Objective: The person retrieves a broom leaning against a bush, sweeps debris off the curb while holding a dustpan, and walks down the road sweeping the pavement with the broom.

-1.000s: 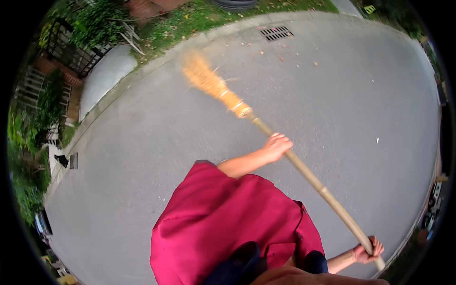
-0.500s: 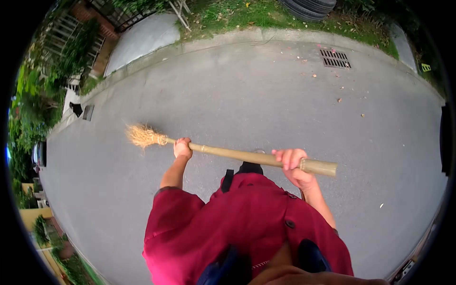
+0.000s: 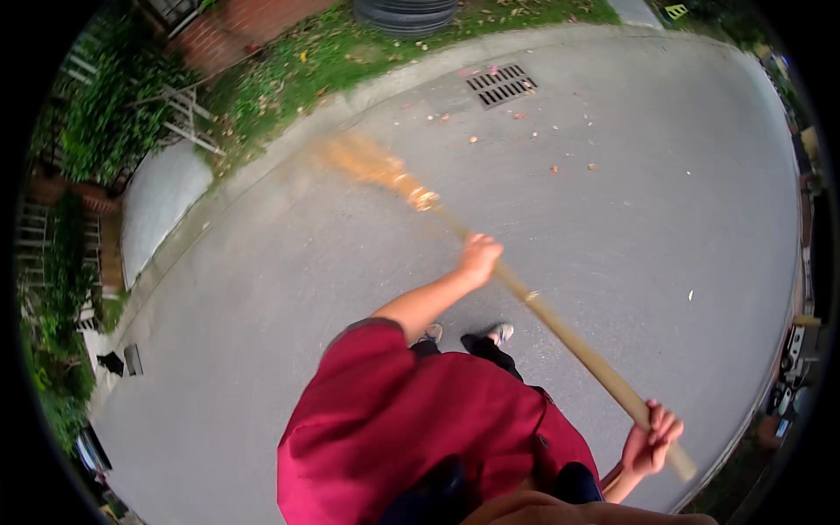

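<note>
A broom [image 3: 577,346] with a long bamboo handle and straw-coloured bristles runs diagonally in front of my body. My left hand [image 3: 480,255] is wrapped round the handle fairly close to the bristle end. Lower right, my right hand [image 3: 652,437] grips the thick butt end of the same handle. The bristles [image 3: 363,162] are smeared by motion and point toward the kerb at the upper left; I cannot tell whether they touch the road.
Fallen leaves [image 3: 554,169] dot the road around a drain grate [image 3: 501,85] near the kerb [image 3: 350,103]. Black tyres [image 3: 405,16] stand on the grass. A dustpan-like object [image 3: 133,360] lies far left. My shoes [image 3: 500,333] are on the asphalt.
The broom's bristle end has swung up and away from me toward the kerb, while its butt end has dropped to the lower right. My view has turned rightward.
</note>
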`<action>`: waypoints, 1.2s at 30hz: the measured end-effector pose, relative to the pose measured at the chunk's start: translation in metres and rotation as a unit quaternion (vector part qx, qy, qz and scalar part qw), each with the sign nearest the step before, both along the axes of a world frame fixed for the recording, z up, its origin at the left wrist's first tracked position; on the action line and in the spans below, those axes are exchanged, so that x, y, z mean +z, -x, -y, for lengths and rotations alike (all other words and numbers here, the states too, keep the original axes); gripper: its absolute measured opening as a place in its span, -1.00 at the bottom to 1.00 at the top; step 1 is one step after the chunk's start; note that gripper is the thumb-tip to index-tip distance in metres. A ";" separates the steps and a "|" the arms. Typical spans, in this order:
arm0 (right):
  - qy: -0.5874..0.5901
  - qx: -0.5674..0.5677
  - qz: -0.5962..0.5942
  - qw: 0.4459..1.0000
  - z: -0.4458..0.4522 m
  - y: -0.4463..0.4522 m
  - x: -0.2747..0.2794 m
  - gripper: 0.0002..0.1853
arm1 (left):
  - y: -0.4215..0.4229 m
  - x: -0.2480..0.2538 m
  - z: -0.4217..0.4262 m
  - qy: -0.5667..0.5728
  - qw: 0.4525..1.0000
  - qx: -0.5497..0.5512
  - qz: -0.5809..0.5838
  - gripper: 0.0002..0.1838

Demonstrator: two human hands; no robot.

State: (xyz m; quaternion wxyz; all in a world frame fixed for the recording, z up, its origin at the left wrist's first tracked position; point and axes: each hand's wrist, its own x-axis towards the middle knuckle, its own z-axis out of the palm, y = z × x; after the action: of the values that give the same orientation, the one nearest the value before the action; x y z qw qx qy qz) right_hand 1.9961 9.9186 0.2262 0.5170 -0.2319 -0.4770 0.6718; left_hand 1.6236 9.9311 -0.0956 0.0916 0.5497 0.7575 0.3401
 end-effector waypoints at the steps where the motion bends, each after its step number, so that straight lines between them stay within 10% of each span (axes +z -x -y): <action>1: -0.038 -0.036 0.010 0.999 0.000 -0.010 0.005 -0.61 | -0.015 0.011 -0.046 -0.025 0.999 -0.042 -0.008 -0.92; 9: -0.224 -0.136 -0.008 0.965 -0.111 -0.100 0.060 -0.59 | -0.126 0.124 -0.311 -0.123 0.964 -0.220 -0.087 -0.94; 14: -0.205 -0.169 -0.141 0.954 -0.192 -0.263 0.113 -0.64 | -0.191 0.188 -0.297 -0.202 0.911 -0.337 -0.121 -0.78; 22: -0.033 -0.100 -0.110 0.988 -0.307 -0.222 0.068 -0.72 | -0.161 0.072 -0.248 0.208 0.847 -0.488 -0.002 -0.66; 29: -0.128 -0.187 -0.106 0.968 -0.276 -0.256 0.165 -0.72 | -0.225 0.104 -0.419 -0.114 0.826 -0.552 0.016 -0.81; 36: -0.191 -0.419 -0.036 0.887 -0.254 -0.184 0.136 -0.77 | -0.224 0.153 -0.549 -0.312 0.834 -0.451 0.058 -0.77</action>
State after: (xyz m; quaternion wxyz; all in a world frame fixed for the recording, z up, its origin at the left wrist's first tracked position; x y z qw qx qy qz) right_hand 2.1805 10.1726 0.3621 0.8016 -0.2826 -0.4358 0.2959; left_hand 1.8473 10.4796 0.0569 0.1023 0.8090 0.2721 0.5110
